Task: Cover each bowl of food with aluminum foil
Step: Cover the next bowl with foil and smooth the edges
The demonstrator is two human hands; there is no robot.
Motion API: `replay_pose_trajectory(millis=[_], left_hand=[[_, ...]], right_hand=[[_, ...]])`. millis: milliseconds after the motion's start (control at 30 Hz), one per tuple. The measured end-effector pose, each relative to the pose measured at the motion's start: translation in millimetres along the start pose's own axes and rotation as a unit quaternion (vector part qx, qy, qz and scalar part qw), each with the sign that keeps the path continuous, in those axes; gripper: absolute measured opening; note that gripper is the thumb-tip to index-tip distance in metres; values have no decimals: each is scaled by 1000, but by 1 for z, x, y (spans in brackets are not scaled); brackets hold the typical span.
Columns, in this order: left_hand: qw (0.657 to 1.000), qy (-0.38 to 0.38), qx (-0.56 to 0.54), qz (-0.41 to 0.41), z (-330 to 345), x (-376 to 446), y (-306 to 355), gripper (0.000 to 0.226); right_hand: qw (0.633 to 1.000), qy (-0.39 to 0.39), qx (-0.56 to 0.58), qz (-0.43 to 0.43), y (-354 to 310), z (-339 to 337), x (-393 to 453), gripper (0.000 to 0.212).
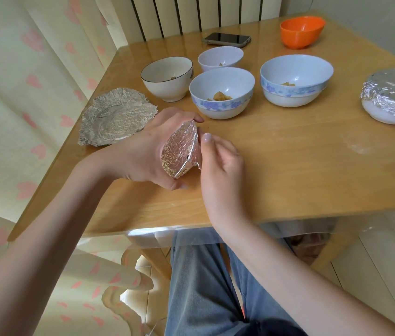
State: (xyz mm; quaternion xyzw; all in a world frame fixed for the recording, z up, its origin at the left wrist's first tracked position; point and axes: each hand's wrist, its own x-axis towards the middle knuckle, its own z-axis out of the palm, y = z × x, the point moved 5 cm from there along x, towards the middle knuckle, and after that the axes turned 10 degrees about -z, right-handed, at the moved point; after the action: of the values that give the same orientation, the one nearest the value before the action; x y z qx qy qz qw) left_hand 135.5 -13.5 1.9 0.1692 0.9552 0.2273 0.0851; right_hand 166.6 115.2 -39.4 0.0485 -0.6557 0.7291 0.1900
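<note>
The left hand (140, 151) holds a piece of folded foil (179, 151) above the near part of the wooden table (288, 166), with the fingers curled around its far edge and the thumb under its near corner. The right hand (218, 156) is at the right side of the same foil and pinches its edge between the thumb and the curled fingers. The foil stands tilted, almost on its side, and it does not touch the table. To the left of the hands, a crumpled sheet of foil (116, 117) lies flat near the left edge of the table. Behind the hands there are four open bowls with small brown pieces of food inside: a white bowl with a dark rim (167, 78), a small white bowl (220, 58) farther away, a bowl with a blue flower band (221, 93) just beyond the hands, and a bigger bowl with a blue band (295, 80) to its right. At the right edge, a covered bowl (392, 95) has foil pressed over its top. Far on the table lie a phone (226, 39) and a tilted orange bowl (301, 31).
</note>
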Motion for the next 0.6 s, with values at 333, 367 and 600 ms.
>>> replay_pose_trajectory(millis=[333,367,600], left_hand=[[987,-79,96,-105,-10,10,9,104],[984,-82,110,-115,-10,11,10,104],[959,-74,201,-186,2,19,22,104]], right_hand=[[982,-170,-32,72,1,-40,4,48],[980,-182,-27,79,4,-37,0,51],[951,-281,43,125,4,-6,-27,82]])
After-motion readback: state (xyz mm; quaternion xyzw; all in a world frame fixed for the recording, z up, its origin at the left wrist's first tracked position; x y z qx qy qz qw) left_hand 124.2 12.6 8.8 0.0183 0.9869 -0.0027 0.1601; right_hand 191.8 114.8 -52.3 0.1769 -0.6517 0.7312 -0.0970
